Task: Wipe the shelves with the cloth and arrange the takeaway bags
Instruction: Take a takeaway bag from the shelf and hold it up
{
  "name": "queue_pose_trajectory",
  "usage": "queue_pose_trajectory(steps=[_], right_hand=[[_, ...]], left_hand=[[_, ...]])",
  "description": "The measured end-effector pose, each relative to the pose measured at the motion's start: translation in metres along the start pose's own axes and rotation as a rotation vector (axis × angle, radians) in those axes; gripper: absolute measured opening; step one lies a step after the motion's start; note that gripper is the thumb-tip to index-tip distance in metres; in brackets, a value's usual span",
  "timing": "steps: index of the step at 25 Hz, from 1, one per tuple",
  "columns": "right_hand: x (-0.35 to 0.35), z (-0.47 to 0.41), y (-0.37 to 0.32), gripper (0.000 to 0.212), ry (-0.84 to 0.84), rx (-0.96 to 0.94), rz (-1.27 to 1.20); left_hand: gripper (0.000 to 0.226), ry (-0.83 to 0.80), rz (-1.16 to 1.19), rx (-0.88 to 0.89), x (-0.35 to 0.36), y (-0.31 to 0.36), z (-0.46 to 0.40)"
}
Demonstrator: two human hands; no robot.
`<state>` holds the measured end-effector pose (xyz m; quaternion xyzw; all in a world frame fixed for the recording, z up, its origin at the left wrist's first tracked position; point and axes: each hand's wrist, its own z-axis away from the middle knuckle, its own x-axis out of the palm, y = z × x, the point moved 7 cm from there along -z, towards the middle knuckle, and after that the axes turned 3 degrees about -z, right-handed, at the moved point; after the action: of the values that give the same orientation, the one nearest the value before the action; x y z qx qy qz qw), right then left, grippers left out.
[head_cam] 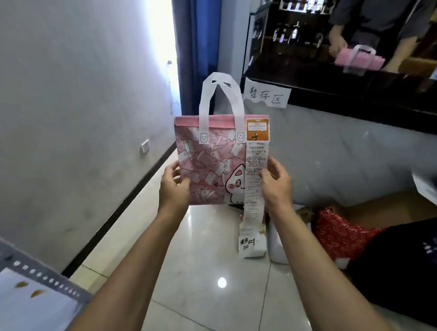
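Pink takeaway bag (212, 165) held upright in mid-air above the tiled floor (209, 308), printed all over with small pink note-like slips and a white cartoon animal at its lower right corner. Two white loop handles (220, 98) standing up from its top edge, each ending in a small stamped face-like mark. Left hand (173, 186) gripping the bag's left edge, thumb on the front, fingers wrapped behind. Right hand (275, 182) gripping the bag's right edge, thumb pressing a long white receipt (255, 188) against the front. Receipt fixed at the bag's upper right corner, topped by an orange printed panel, hanging down well past the bag's bottom edge; its printed lines too small to read, bold handwritten characters and a small QR code near its lower end, characters not clearly legible. Behind and to the right of the bag, a dark glossy cabinet (336, 84) with a white paper label (266, 94) stuck at its near corner, handwritten "暂存区". Reflection of the person and bag in the cabinet's glass. Below and right of the bag, on the floor, a red patterned bag (338, 234) and a black bag (413, 268). Far lower left of the bag, a perforated metal shelf (39, 276) edge.
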<state>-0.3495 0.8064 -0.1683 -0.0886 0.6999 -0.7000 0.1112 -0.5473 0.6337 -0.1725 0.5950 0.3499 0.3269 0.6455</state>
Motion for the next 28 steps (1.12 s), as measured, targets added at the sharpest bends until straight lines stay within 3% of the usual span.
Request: queue_pose_trajectory(steps=[10, 17, 28], right_hand=[[-0.046, -0.136, -0.047, 0.036, 0.191, -0.071, -0.078], [-0.063, -0.278, -0.081, 0.025, 0.223, -0.107, -0.187], [-0.057, -0.445, -0.117, 0.035, 0.235, -0.242, -0.183]], left_hand=[[0.04, -0.224, -0.02, 0.108, 0.141, 0.06, -0.119], [0.043, -0.231, -0.071, 0.221, 0.244, 0.11, -0.225], [0.054, -0.221, -0.069, 0.313, 0.347, 0.153, -0.364]])
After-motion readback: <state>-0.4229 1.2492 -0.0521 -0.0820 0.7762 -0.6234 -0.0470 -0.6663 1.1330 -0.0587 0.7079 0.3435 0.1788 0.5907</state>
